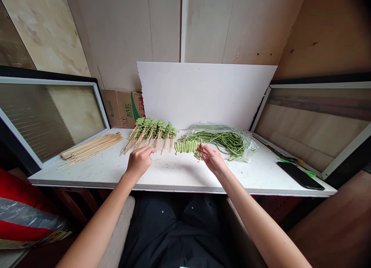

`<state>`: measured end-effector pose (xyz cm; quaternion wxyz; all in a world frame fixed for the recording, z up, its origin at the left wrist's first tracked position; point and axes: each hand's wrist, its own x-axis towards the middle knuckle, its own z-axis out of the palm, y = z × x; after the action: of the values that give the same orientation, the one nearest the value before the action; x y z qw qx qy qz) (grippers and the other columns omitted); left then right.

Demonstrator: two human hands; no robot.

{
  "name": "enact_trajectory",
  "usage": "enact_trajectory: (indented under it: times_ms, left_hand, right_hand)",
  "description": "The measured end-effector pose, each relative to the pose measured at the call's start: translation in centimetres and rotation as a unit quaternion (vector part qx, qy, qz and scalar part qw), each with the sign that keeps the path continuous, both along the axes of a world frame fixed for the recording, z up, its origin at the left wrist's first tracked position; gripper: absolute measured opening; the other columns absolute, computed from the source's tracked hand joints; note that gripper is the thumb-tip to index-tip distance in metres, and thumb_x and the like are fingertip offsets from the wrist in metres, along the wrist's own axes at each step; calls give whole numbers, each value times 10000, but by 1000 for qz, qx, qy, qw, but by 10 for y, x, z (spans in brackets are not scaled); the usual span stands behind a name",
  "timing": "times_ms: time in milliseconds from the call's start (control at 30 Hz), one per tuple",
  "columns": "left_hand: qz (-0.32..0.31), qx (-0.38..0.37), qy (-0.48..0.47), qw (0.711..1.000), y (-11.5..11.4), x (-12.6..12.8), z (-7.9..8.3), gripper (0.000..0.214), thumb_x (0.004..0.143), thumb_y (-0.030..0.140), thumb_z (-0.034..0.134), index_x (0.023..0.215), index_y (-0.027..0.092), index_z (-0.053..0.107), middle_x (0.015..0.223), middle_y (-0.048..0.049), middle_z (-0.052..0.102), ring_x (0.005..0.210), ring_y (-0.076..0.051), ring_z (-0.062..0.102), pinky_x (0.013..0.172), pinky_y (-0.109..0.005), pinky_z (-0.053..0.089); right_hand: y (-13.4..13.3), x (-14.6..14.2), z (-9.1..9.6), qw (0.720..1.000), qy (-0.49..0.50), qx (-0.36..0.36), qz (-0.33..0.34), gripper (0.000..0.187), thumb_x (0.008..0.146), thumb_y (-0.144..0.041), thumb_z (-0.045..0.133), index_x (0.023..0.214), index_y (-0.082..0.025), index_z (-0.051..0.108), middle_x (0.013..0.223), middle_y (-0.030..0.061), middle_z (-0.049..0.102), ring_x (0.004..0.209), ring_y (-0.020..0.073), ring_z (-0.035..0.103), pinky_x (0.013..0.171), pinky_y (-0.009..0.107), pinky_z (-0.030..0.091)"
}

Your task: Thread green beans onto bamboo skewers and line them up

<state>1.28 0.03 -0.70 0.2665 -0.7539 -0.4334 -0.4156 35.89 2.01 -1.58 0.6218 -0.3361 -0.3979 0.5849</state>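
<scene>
My left hand (140, 160) is closed around the blunt end of a bamboo skewer (162, 148), held level above the table. A row of short green bean pieces (185, 146) is threaded side by side along the skewer's right part. At its right tip my right hand (212, 156) pinches a single green bean piece (201, 142) between thumb and fingers. Just below that hand lie a few loose cut pieces (197, 155). Behind it, long whole green beans (228, 142) rest in a clear plastic bag (249, 147).
Finished bean skewers (153, 127) are stacked behind my left hand. Bare bamboo skewers (91, 146) lie at the left. A black phone (300, 175) and green-handled scissors (310, 174) sit at the right. A white board (199, 94) and a carton (123, 107) stand behind the white table (179, 179).
</scene>
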Motion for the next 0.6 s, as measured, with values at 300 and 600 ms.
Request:
enact_trajectory:
  times_ms: [300,600]
  left_hand:
    - [-4,33,2,999,1,-2,-1,422,714,-87,473,837,206,750,769,-25,774,691,-211,698,633,-287,467]
    - [-4,32,-9,999,2,-3,-3,417,719,-87,478,841,204,752,776,-29,772,720,-208,707,642,-273,482]
  right_hand:
    - [-6,-10,0,1000,0,-9,-21,348,712,-440,966,916,-207,806,1087,106,820,1090,242,764,762,265,626]
    - [-16,-24,5,999,20,-21,-40,429,637,-466,993,904,-188,802,1026,92,808,1002,223,765,753,263,608]
